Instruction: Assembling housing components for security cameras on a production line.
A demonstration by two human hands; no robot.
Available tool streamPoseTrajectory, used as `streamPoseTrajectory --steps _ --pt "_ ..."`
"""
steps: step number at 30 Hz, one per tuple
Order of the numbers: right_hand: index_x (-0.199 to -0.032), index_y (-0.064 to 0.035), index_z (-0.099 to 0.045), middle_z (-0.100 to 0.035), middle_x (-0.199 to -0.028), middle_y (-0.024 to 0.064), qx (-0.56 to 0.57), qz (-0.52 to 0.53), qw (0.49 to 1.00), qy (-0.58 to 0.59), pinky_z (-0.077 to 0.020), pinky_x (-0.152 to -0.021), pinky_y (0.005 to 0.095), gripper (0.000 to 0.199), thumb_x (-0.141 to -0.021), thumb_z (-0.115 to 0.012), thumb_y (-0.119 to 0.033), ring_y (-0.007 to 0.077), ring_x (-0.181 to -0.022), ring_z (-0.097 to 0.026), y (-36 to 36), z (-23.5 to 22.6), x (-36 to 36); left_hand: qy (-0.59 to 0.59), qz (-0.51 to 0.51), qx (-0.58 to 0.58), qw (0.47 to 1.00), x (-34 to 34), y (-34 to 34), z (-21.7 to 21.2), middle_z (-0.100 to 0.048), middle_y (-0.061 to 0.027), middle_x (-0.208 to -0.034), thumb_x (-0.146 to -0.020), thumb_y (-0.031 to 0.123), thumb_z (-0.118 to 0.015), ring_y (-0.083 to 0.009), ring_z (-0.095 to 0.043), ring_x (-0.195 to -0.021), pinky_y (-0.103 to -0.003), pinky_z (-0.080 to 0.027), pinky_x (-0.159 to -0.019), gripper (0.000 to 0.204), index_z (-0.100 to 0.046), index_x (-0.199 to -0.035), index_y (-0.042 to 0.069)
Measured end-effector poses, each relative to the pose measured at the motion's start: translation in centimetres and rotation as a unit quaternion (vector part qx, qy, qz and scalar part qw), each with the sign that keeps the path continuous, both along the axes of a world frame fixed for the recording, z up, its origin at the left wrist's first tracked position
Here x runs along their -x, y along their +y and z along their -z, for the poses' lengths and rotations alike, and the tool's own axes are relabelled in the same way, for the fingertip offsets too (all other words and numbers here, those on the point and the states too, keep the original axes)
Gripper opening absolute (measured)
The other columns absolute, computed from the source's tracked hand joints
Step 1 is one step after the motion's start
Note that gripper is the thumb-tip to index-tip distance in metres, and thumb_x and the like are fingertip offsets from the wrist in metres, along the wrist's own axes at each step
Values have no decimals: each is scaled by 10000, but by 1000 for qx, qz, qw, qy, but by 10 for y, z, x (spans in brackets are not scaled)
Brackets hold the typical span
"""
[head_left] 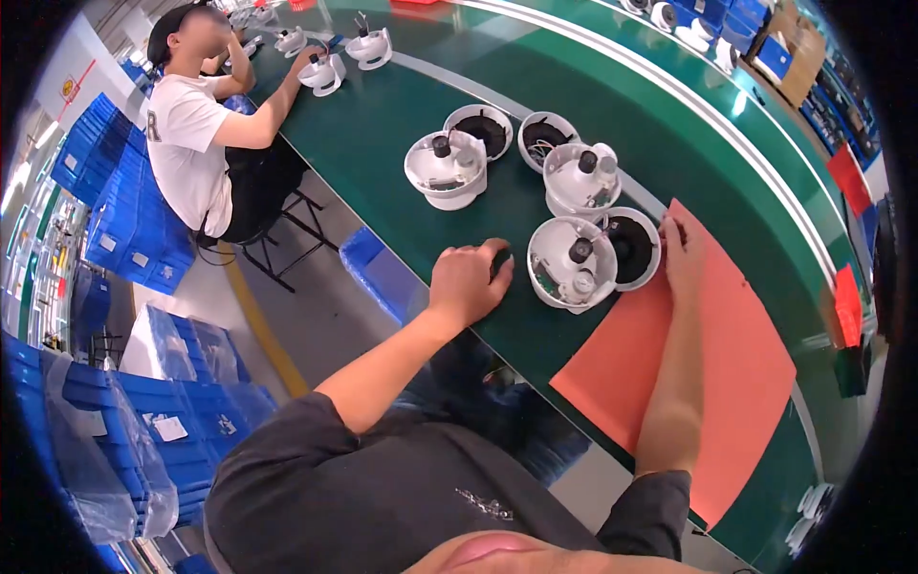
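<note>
Both reaching out over green bench (521, 354): left hand (467, 283) palm-down, looks curled round small dark piece (499, 258), just left of white round housing (564, 273); right hand (681, 253) by black-lined cover (631, 253), grip can't tell.

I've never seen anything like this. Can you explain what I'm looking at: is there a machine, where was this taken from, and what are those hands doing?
There's no robot here, just a person's two bare hands. A wide fisheye camera on their head looks down, so edges bend and the forearms show below.

On the green workbench stand three white camera-like units with dark, lens-like cylinders, beside open white bowl-shaped covers with dark insides. An orange-red sheet lies to the right.

The left hand seems to pinch a small dark object, too unclear to name. The right hand is by the nearest cover's rim; whether it grips anything is unclear.

Farther left, a co-worker sits at the bench.
</note>
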State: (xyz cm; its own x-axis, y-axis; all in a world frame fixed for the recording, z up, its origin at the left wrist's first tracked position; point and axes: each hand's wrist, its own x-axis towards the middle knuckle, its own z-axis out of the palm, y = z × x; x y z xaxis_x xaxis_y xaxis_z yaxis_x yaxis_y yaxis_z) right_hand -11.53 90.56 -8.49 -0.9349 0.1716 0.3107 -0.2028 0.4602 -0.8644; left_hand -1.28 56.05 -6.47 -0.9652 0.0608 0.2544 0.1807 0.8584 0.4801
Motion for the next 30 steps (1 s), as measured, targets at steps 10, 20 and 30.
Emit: streamPoseTrajectory --steps 10,20,30 --pt "-1102 4 -661 -654 -886 45 -19 12 1000 -9 -478 -768 271 271 -988 -558 -219 128 -827 -602 -11 -15 -6 191 -46 -303 933 4 -26 9 -615 -139 -1062 -837 181 -699 -233 -601 -985 -375 -451 -821 510 -520 -1291 33" --pt "-1101 11 -665 -654 -858 26 -16 9 1000 -2 -473 -777 255 264 -986 -557 -200 107 -826 -593 -3 -12 -6 137 -31 -330 933 77 -98 20 -524 -184 -1290 -733 242 -869 -305 -511 -1230 -433 -396 -1037 817 -349 -1330 40" --pt "-1083 1 -653 -615 -852 -4 -13 13 1000 19 -456 -747 237 224 -986 -549 -172 83 -801 -555 -3 -9 -8 96 -63 -313 943 73 -88 16 -617 -122 -1042 -701 112 -883 -194 -643 -944 -308 -522 -837 623 -422 -1115 50"
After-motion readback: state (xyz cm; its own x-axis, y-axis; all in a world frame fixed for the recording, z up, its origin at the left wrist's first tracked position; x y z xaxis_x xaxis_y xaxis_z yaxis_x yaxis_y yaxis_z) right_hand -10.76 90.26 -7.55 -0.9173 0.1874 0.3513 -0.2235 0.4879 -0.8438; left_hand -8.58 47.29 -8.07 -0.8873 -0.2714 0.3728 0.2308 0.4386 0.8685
